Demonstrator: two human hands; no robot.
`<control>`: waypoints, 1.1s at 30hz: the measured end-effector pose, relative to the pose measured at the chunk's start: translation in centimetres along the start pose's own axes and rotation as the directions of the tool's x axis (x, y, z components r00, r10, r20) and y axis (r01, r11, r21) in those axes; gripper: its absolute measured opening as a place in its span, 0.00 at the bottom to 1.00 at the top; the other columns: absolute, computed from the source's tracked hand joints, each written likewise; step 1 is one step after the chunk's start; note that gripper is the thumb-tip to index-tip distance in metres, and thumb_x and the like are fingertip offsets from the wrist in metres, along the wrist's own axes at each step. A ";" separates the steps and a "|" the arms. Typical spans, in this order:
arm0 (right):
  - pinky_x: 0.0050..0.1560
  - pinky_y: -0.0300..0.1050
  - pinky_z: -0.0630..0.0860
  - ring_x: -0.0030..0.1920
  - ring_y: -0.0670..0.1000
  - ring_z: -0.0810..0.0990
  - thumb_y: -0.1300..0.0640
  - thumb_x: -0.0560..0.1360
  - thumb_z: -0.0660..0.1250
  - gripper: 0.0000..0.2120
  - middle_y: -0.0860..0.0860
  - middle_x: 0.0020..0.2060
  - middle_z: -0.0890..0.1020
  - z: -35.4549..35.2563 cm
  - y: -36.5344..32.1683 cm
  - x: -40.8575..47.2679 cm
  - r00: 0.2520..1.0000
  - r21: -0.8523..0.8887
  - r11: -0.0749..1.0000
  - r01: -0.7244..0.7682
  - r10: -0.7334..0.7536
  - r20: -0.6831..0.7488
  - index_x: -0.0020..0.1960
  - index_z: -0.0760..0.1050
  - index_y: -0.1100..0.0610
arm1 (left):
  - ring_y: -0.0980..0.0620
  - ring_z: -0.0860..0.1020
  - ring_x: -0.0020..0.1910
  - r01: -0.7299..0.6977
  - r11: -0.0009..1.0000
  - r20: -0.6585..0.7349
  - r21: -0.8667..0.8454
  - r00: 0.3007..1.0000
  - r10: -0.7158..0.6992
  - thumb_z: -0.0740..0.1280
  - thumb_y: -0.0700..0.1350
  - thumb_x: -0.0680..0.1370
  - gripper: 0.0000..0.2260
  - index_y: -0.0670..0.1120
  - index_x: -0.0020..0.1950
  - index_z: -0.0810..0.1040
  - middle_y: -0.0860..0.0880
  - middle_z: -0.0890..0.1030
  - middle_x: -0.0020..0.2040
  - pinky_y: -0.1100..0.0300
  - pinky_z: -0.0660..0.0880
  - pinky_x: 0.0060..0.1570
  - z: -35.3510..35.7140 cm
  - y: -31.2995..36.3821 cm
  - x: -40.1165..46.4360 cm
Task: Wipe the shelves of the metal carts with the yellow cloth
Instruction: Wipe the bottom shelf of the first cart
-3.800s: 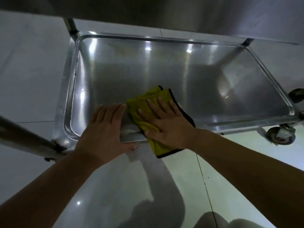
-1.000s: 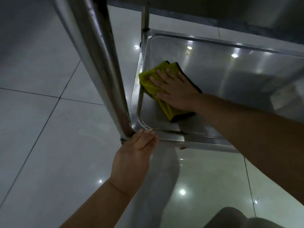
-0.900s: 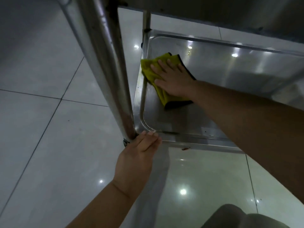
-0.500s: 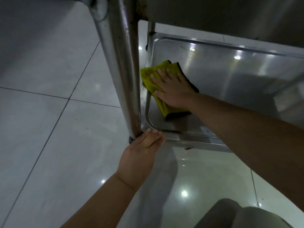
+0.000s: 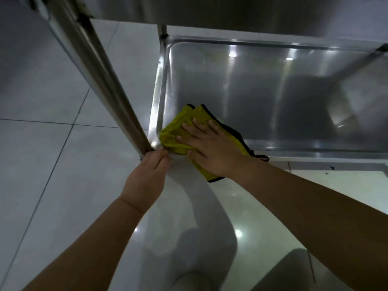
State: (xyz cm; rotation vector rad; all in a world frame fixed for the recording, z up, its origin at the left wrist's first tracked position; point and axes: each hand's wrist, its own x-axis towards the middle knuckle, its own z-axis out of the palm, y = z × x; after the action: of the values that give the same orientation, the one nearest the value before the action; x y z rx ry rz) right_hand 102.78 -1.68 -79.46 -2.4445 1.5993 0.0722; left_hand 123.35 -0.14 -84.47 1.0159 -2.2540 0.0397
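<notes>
The metal cart's bottom shelf [image 5: 273,91] is a shiny steel tray with a raised rim. A folded yellow cloth [image 5: 178,127] with a dark edge lies over the shelf's near left corner and hangs over the front rim. My right hand [image 5: 210,148] presses flat on the cloth with straight fingers. My left hand [image 5: 147,177] rests on the cart's near left corner, fingertips at the foot of the upright post [image 5: 100,76].
The underside of the shelf above [image 5: 231,11] spans the top of the view. A far post [image 5: 162,32] stands at the shelf's back left corner. Glossy white floor tiles [image 5: 52,164] surround the cart. A grey knee [image 5: 294,269] shows at the bottom.
My right hand has slid the cloth from the shelf's left side back to the near left corner, over the front rim. My left hand stays at the post's foot.
</notes>
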 end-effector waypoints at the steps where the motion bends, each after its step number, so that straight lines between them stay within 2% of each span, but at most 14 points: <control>1: 0.74 0.51 0.40 0.78 0.52 0.49 0.39 0.75 0.37 0.31 0.47 0.77 0.55 0.2 0.9 -1.0 1.000 0.004 1.000 -0.019 0.019 -0.023 0.76 0.58 0.42 | 0.44 0.70 0.49 0.011 1.000 -0.004 0.003 1.000 -0.011 0.58 0.35 0.72 0.11 0.42 0.54 0.70 0.42 0.72 0.51 0.54 0.68 0.52 0.0 0.2 0.0; 5: 0.72 0.53 0.52 0.73 0.58 0.65 0.46 0.79 0.49 0.23 0.53 0.71 0.69 0.9 6.0 -6.1 0.974 0.008 0.994 -0.111 0.111 -0.197 0.70 0.71 0.49 | 0.44 0.70 0.48 0.047 0.998 0.030 0.044 0.998 -0.048 0.57 0.36 0.74 0.11 0.40 0.56 0.69 0.39 0.76 0.50 0.48 0.78 0.43 -0.4 1.9 0.6; 6: 0.70 0.54 0.54 0.71 0.60 0.68 0.48 0.79 0.51 0.22 0.54 0.69 0.72 1.0 7.3 -7.4 0.960 0.005 0.991 -0.136 0.133 -0.246 0.68 0.73 0.51 | 0.45 0.70 0.50 0.091 0.994 0.051 0.054 0.994 -0.094 0.56 0.36 0.75 0.11 0.40 0.57 0.70 0.39 0.77 0.51 0.47 0.79 0.45 -0.4 2.3 0.8; 8: 0.68 0.54 0.57 0.68 0.61 0.70 0.49 0.79 0.53 0.21 0.56 0.67 0.74 1.2 9.7 -9.9 0.932 -0.002 0.979 -0.202 0.192 -0.306 0.67 0.75 0.53 | 0.48 0.70 0.56 0.183 0.981 0.090 0.068 0.978 -0.189 0.57 0.37 0.78 0.14 0.39 0.62 0.74 0.42 0.77 0.57 0.46 0.76 0.54 -0.3 2.4 0.8; 9: 0.67 0.54 0.58 0.68 0.62 0.70 0.49 0.78 0.53 0.22 0.57 0.67 0.74 1.2 10.9 -11.1 0.919 0.006 0.969 -0.249 0.238 -0.315 0.67 0.75 0.54 | 0.46 0.70 0.58 0.157 0.983 0.097 0.096 0.981 -0.166 0.58 0.36 0.77 0.16 0.37 0.63 0.75 0.40 0.77 0.59 0.46 0.73 0.58 -0.2 2.5 0.8; 11: 0.69 0.56 0.60 0.70 0.62 0.68 0.47 0.78 0.50 0.25 0.57 0.69 0.72 1.0 13.1 -13.4 0.882 0.038 0.925 -0.377 0.372 -0.291 0.69 0.72 0.54 | 0.41 0.70 0.58 0.012 0.993 0.089 0.115 0.996 -0.023 0.58 0.32 0.74 0.17 0.32 0.62 0.75 0.35 0.78 0.58 0.48 0.71 0.60 0.5 2.2 0.1; 15: 0.73 0.55 0.53 0.76 0.58 0.56 0.39 0.73 0.37 0.36 0.54 0.75 0.61 0.4 15.4 -15.9 0.780 0.026 0.793 -0.608 0.603 -0.166 0.76 0.59 0.51 | 0.40 0.74 0.57 0.047 0.995 0.032 0.089 0.998 -0.050 0.61 0.31 0.73 0.16 0.32 0.60 0.76 0.34 0.79 0.57 0.49 0.71 0.58 1.1 2.7 0.2; 18: 0.74 0.55 0.50 0.77 0.57 0.52 0.37 0.68 0.31 0.41 0.53 0.77 0.56 0.2 14.9 -14.8 0.730 -0.024 0.732 -0.681 0.677 -0.091 0.78 0.52 0.49 | 0.41 0.73 0.58 0.048 0.995 -0.007 0.086 0.999 -0.047 0.65 0.28 0.71 0.16 0.33 0.59 0.78 0.35 0.79 0.56 0.51 0.69 0.63 1.4 3.3 0.5; 21: 0.74 0.57 0.48 0.78 0.58 0.48 0.37 0.65 0.26 0.44 0.53 0.78 0.52 0.1 12.8 -12.6 0.740 -0.095 0.735 -0.672 0.670 -0.050 0.78 0.46 0.48 | 0.41 0.73 0.58 0.089 0.995 -0.045 0.035 0.995 -0.088 0.65 0.27 0.71 0.16 0.32 0.58 0.78 0.35 0.79 0.55 0.50 0.68 0.64 1.6 3.4 0.6; 24: 0.74 0.55 0.46 0.78 0.58 0.44 0.36 0.65 0.27 0.43 0.52 0.78 0.46 -0.7 9.0 -9.0 0.807 -0.099 0.803 -0.587 0.591 0.009 0.78 0.42 0.46 | 0.43 0.73 0.58 0.113 0.994 -0.017 -0.001 0.993 -0.113 0.64 0.28 0.71 0.16 0.33 0.58 0.78 0.36 0.80 0.55 0.51 0.68 0.64 1.7 3.3 0.6; 28: 0.75 0.55 0.38 0.77 0.55 0.39 0.40 0.80 0.41 0.27 0.49 0.78 0.41 -0.9 3.8 -2.4 0.907 -0.037 0.907 -0.418 0.420 0.044 0.77 0.40 0.42 | 0.44 0.72 0.58 0.119 0.993 -0.021 -0.008 0.993 -0.119 0.63 0.26 0.70 0.17 0.33 0.57 0.79 0.37 0.80 0.54 0.55 0.64 0.67 1.4 3.1 0.8; 30: 0.75 0.56 0.37 0.77 0.54 0.38 0.42 0.82 0.47 0.27 0.49 0.78 0.41 -0.8 1.4 1.2 0.942 -0.003 0.943 -0.334 0.333 0.036 0.78 0.42 0.41 | 0.44 0.71 0.59 0.137 0.990 -0.028 -0.025 0.990 -0.138 0.61 0.26 0.71 0.16 0.33 0.57 0.80 0.37 0.80 0.55 0.59 0.61 0.69 1.6 2.8 0.6; 33: 0.74 0.59 0.37 0.77 0.55 0.37 0.43 0.81 0.48 0.27 0.49 0.78 0.41 -0.7 -1.6 5.9 0.976 0.027 0.976 -0.214 0.213 0.042 0.78 0.43 0.41 | 0.44 0.71 0.59 0.162 0.986 -0.033 -0.039 0.986 -0.163 0.56 0.31 0.76 0.15 0.32 0.57 0.79 0.36 0.80 0.54 0.58 0.62 0.69 1.9 2.7 0.5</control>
State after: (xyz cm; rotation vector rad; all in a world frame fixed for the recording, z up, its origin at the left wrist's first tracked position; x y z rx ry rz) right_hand 106.54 -6.51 -79.46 -2.2250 1.8257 0.1272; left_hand 120.28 0.89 -85.04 1.1674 -2.1248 -0.0525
